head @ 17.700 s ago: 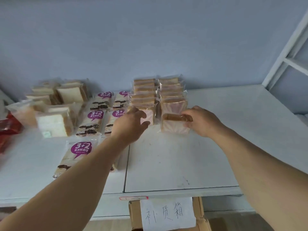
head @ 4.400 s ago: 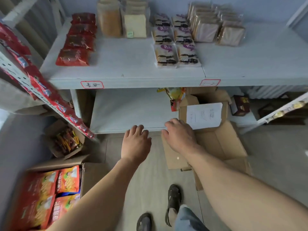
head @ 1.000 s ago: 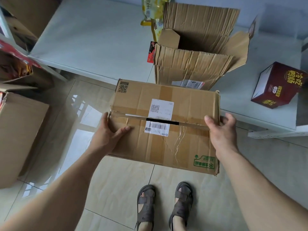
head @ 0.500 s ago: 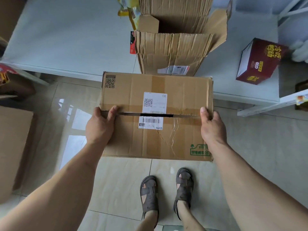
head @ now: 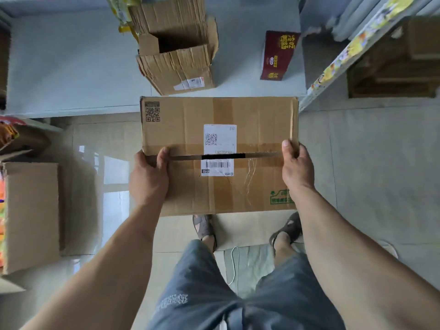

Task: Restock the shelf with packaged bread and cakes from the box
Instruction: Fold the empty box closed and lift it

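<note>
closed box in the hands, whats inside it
Not visible. The closed box has both flaps down, with only a dark slit at the seam. The left hand and right hand grip its ends.

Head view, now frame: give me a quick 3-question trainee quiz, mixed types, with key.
1. True or false: the flaps of the closed brown cardboard box with the white shipping label are folded wide open.
2. Which hand grips the box edge nearest the green printed logo? A) left hand B) right hand
3. Fill in: on the low pale shelf, right of the open crumpled cardboard box, stands a dark ____ carton.

Key: 1 false; 2 B; 3 red.
</note>
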